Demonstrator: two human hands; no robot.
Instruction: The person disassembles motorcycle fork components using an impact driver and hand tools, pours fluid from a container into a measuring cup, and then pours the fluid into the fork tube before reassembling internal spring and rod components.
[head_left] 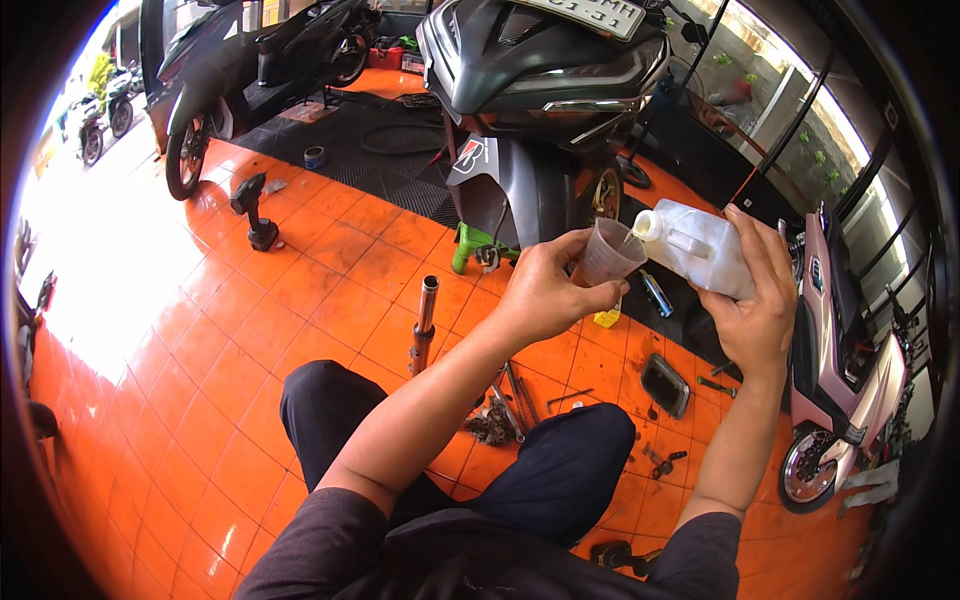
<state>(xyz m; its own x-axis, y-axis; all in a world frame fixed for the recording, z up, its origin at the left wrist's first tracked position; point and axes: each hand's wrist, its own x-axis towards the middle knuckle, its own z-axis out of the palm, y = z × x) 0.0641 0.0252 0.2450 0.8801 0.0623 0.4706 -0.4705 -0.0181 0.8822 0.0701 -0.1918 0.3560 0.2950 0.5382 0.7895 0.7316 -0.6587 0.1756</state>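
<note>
The measuring cup (612, 254) is thin, translucent plastic, smooth and slightly cloudy; the bottle (712, 238) is milky plastic with a soft sheen. The floor (190, 400) is smooth, glossy tile, mirror-bright toward its left edge and smudged with dull grime by the edge of the mat (400, 170), which looks like ribbed matt plastic or rubber. The fork tube (427, 305) shows polished metal at its top. The rag (490, 425) appears to be rough, crumpled cloth; the trousers (560, 465) are matt cloth.
</note>
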